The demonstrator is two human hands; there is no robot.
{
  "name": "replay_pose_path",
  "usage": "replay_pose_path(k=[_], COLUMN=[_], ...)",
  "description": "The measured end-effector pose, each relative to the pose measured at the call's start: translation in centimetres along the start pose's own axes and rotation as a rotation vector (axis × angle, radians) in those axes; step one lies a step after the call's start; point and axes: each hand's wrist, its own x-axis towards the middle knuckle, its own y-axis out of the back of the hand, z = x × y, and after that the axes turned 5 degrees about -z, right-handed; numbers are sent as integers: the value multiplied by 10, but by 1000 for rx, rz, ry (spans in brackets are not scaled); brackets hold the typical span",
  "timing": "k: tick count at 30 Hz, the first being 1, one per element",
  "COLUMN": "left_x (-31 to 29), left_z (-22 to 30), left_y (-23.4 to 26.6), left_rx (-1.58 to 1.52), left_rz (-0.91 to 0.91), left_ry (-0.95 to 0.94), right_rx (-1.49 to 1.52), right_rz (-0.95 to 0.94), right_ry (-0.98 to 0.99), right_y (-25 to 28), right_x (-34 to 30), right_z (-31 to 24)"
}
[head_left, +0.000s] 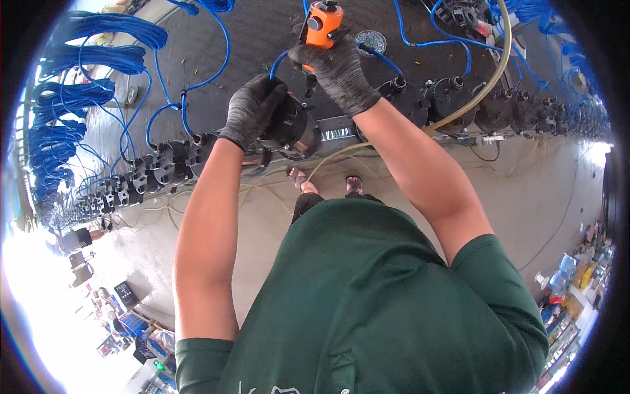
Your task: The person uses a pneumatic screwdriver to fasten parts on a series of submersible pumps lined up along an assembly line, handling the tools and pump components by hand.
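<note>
- Black round housing, one, at the near edge of the worktop, directly before the person. Worktop: wide, dark, largest entry; presumably chosen so that the pieces lie within arm's reach.
- Black round units, long row, both sides of the housing, along the same edge. Close spacing; the alignment likely gives front access to each.
- Blue cable coils, several bundles, far left, others at upper right. Set outward, apparently to hold the slack off the middle of the worktop.
- Tan hose, one, curving from the upper right to the right forearm; its loose bend seems to leave the arm free.
- Hands, two, in grey-black gloves, near each other, not touching. Left hand: closed on the housing's upper left side, a grip that appears to steady it. Right hand: wrapped round the orange power tool.
- Orange power tool, one, dark tip downward by the housing's rim; the high hold probably leaves that rim visible.
- Round dish, one, small metal parts inside, just beyond the right hand; position suits a short reach.
- Blue cable, short length beside the left fingers; whether they pinch it is hidden.
- Housing finish: glossy black, curved wall, brownish sheen low down.
</note>
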Motion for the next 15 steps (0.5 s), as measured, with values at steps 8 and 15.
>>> replay_pose_path(k=[8,15], left_x=[15,65], left_z=[-29,-88], left_y=[-5,3], left_rx=[-237,-685], left_rz=[36,-62], left_ry=[32,73], right_rx=[-33,-7], right_rz=[-1,-493], right_ry=[-78,17], right_y=[-22,-31], right_x=[1,25], right_z=[-7,15])
